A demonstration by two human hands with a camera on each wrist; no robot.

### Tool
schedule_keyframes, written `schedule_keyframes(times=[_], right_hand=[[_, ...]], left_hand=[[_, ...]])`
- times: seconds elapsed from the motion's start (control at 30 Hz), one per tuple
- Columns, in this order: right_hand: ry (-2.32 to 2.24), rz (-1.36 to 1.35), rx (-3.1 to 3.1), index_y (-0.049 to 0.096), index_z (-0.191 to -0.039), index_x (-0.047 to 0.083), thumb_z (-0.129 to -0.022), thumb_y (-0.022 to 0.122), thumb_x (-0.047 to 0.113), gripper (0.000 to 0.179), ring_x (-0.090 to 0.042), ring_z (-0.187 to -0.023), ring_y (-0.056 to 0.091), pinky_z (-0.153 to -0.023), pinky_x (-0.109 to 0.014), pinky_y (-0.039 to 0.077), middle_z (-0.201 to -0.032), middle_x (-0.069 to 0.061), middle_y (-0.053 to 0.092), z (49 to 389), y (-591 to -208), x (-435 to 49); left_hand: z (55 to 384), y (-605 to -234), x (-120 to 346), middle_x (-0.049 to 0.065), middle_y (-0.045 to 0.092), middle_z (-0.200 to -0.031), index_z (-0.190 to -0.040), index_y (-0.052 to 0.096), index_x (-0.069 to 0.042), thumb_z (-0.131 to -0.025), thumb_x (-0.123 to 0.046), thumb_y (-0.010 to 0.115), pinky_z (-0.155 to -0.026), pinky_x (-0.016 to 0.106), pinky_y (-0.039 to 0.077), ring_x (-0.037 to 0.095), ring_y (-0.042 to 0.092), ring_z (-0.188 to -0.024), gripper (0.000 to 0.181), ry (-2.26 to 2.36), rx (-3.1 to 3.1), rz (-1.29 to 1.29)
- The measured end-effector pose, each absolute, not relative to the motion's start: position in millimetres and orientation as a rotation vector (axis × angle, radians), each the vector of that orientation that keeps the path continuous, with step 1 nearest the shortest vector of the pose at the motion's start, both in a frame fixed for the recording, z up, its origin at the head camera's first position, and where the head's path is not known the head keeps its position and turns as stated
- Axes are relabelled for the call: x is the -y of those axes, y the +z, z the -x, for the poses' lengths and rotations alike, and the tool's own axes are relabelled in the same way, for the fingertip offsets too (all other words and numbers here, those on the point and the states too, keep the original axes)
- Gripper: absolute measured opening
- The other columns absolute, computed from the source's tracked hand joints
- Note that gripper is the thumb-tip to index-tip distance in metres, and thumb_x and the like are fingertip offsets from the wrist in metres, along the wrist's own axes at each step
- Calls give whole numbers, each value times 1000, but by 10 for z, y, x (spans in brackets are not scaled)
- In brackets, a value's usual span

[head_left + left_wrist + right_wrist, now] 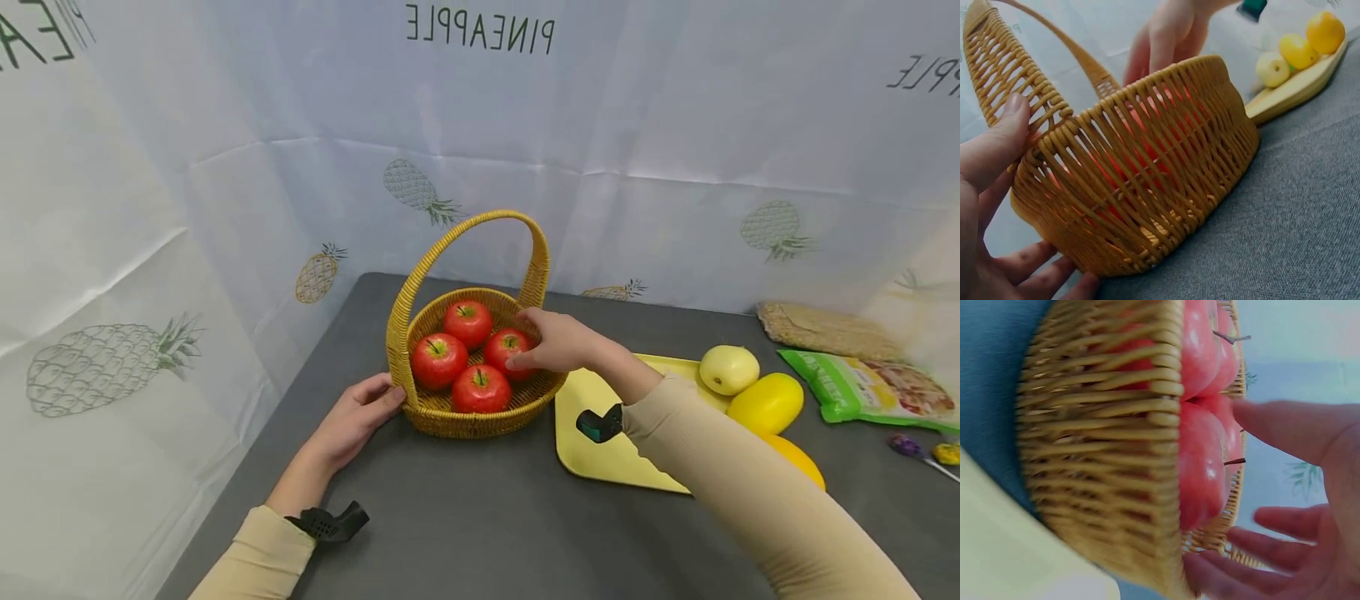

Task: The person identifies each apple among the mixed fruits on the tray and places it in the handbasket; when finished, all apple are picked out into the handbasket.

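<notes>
A yellow woven basket [465, 427] with a tall arched handle [408, 304] stands on the dark table. Several red apples [481, 389] with brown stems sit inside it. My left hand [352, 421] holds the basket's left side; in the left wrist view the thumb [1013, 115] lies at the base of the handle and the fingers curve against the outer weave. Over the basket's right rim is my right hand [558, 342], beside the rightmost apple [508, 343]. Its fingers [1272, 547] are spread and loosely bent in the right wrist view, gripping nothing; whether the thumb touches an apple is unclear.
A yellow tray [600, 446] lies right of the basket, partly under my right arm. On it are a pale round fruit [729, 370] and yellow fruits [767, 403]. Farther right lie a green food packet [862, 387], a tan bag [828, 332] and small flower-like items [907, 446]. A pineapple-print curtain [675, 125] hangs behind.
</notes>
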State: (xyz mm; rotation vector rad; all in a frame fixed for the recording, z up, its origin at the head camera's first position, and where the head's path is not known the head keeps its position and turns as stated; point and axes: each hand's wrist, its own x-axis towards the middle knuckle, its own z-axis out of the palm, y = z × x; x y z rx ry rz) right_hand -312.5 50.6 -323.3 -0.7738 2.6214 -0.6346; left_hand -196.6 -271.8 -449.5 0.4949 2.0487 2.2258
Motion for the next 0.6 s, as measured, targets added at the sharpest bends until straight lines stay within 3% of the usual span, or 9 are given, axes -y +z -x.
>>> schedule_keyframes(times=[0.13, 0.3, 0.4, 0.6], right_hand=[[-731, 881, -2706, 37, -155, 1, -95, 74, 37, 79, -38, -138, 45, -109, -54, 41, -151, -20, 47, 3023, -3265, -592], [-849, 878, -2827, 40, -154, 4, -97, 72, 38, 73, -37, -136, 47, -107, -57, 41, -153, -17, 46, 2828, -3361, -840], [-882, 832, -2899, 40, -154, 5, -98, 69, 41, 72, -37, -138, 45, -108, -58, 40, -154, -17, 45, 2721, -3473, -1036], [-839, 730, -3038, 40, -153, 3, -101, 63, 47, 72, -42, -141, 38, -109, -63, 35, -154, -21, 42, 2541, -3639, -1436]], left_hand=[[1991, -4547, 2790, 6, 60, -122, -128, 56, 9, -108, -14, 56, -101, 27, 48, 13, 59, -116, 30, 2247, -2061, -432], [1990, -4555, 2819, 22, 51, -137, -136, 51, 9, -110, -20, 53, -103, 30, 48, 10, 58, -121, 39, 2272, -2108, -317], [1913, -4528, 2816, 25, 46, -147, -147, 46, 6, -111, -28, 50, -103, 31, 48, 8, 57, -125, 49, 2211, -2275, -251], [1604, -4482, 2691, 15, 43, -156, -160, 35, -11, -111, -34, 49, -99, 43, 52, 27, 53, -134, 56, 1773, -2854, -197]])
